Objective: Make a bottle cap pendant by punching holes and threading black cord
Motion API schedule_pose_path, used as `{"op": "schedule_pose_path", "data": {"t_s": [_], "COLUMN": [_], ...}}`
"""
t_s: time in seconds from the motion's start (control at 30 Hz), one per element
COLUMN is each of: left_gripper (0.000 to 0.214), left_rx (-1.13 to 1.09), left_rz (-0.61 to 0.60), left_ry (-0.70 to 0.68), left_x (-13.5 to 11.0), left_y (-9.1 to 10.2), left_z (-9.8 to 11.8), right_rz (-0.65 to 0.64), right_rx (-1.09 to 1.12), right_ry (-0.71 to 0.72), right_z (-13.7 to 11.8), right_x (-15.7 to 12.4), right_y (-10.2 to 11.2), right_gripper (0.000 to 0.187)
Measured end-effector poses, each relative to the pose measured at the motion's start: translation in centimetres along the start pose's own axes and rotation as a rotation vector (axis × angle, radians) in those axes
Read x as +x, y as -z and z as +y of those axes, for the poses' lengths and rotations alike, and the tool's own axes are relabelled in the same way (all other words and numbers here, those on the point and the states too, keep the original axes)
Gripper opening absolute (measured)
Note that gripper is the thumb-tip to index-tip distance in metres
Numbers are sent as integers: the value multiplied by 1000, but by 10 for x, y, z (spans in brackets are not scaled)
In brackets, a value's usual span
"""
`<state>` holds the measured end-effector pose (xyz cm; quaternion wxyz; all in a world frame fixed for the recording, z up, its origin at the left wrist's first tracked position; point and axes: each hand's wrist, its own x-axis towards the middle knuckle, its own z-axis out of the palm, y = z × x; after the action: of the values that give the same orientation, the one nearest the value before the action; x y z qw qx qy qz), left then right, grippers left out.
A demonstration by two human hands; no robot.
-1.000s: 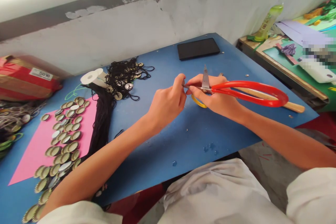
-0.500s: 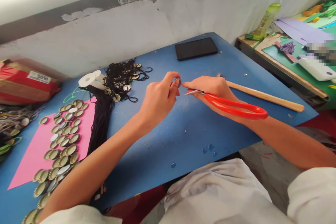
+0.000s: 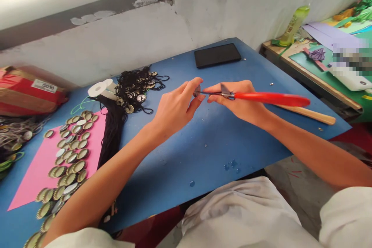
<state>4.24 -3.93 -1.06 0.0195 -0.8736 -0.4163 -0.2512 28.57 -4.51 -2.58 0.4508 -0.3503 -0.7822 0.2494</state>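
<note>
We see the left hand (image 3: 174, 108) raised over the blue table (image 3: 180, 162), thumb and forefinger nearly straight and closed lightly on a small bottle cap (image 3: 197, 90) at their tips. Half a second ago those fingers were curled more tightly round it. The cap is in the air, between the two hands, just above the middle of the table.

The right hand (image 3: 240, 102) is wrapped round the scissors (image 3: 270, 99) close to the pivot, fingers folded under and thumb on top. The blades look nearly closed, and their points meet the cap. What has changed most is the tilt. The red handles hung low before, with the loop open to our view. Now they lie level and edge-on, and they cross in front of the wooden stick (image 3: 310, 114) behind them. A second ago one blade stood upright; now both point left.

To the left, the loose caps (image 3: 71, 155) on the pink paper (image 3: 31, 178), the black cords (image 3: 136, 85) and the white spool (image 3: 100, 87) lie as before. The phone (image 3: 217, 55) also lies where it did, at the far edge.
</note>
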Motion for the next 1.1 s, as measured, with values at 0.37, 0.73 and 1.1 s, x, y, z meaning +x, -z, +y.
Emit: {"op": "schedule_pose_path", "data": {"t_s": [0.37,0.73,1.1], "left_gripper": [67,66,61], "left_rx": [15,-12,10], "left_rz": [178,196,47], "left_ry": [-105,38,52], "left_x": [-4,-2,-1], "left_y": [-1,7,-1], "left_z": [-5,4,3], "right_rz": [-120,36,56], "right_rx": [652,-107,-618], "right_ry": [-216,146,560], "right_z": [-4,1,11], "right_x": [4,-3,1], "right_y": [-7,-3,-5], "right_gripper": [26,24,30]}}
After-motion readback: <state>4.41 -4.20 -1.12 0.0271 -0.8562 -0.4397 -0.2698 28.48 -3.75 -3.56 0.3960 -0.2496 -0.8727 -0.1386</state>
